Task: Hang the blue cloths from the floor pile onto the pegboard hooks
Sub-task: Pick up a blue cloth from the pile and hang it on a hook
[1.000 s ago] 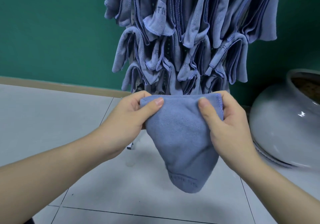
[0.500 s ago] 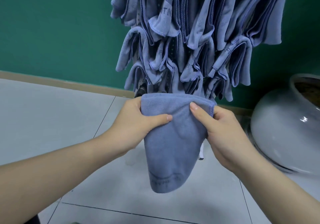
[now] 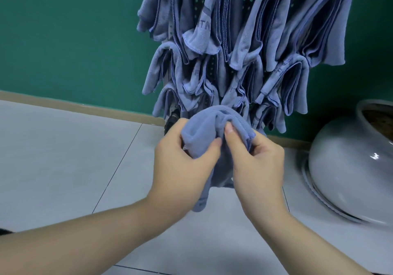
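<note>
I see the left hand [image 3: 182, 164] and right hand [image 3: 255, 164] pinching a folded blue cloth [image 3: 204, 132] just below the hung cloths [image 3: 234, 51]; bunched, I judge, to fit a hook.

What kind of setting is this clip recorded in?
Probably an indoor staged work area rather than a home: a green wall, a grey tiled floor, a pegboard crowded with hanging blue cloths, and a large grey pot beside it.

The floor [image 3: 70, 157] is made of big grey tiles with thin dark lines between them. A round grey pot [image 3: 348, 172] sits on it at the right, near the green wall [image 3: 63, 40].
</note>
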Available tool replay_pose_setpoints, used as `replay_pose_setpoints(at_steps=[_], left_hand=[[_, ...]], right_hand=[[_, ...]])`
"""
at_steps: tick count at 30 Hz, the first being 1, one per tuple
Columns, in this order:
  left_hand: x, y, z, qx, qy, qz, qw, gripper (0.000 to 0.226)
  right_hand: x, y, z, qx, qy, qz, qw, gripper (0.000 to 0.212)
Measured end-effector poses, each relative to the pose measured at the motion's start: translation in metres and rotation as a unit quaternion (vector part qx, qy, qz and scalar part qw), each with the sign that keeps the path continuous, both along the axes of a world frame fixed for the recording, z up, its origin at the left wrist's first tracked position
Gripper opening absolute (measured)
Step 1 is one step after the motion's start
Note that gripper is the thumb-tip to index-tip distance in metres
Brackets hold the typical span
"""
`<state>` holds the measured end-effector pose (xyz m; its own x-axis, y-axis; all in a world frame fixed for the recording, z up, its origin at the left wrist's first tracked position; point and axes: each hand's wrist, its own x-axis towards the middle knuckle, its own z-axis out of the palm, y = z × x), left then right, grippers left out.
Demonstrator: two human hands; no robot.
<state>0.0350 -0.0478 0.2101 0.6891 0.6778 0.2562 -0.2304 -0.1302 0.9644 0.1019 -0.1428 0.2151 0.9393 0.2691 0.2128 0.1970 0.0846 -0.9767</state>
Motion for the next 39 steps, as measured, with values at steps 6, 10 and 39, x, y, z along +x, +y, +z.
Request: replay_pose_setpoints(at_steps=[6, 10, 39], left_hand=[[-0.018, -0.008, -0.01, 0.116, -0.077, -0.131, 0.981, 0.047], [-0.012, -0.003, -0.011, 0.17, -0.075, -0.084, 0.979, 0.041], [0.003, 0.017, -0.047, 0.017, 0.278, -0.237, 0.931, 0.018]], right_hand=[[-0.002, -0.008, 0.008, 0.025, 0.021, 0.023, 0.999, 0.034], [-0.002, -0.013, 0.01, 0.021, 0.037, 0.042, 0.998, 0.027], [0.028, -0.035, 0.038, 0.167, 0.051, 0.198, 0.964, 0.032]])
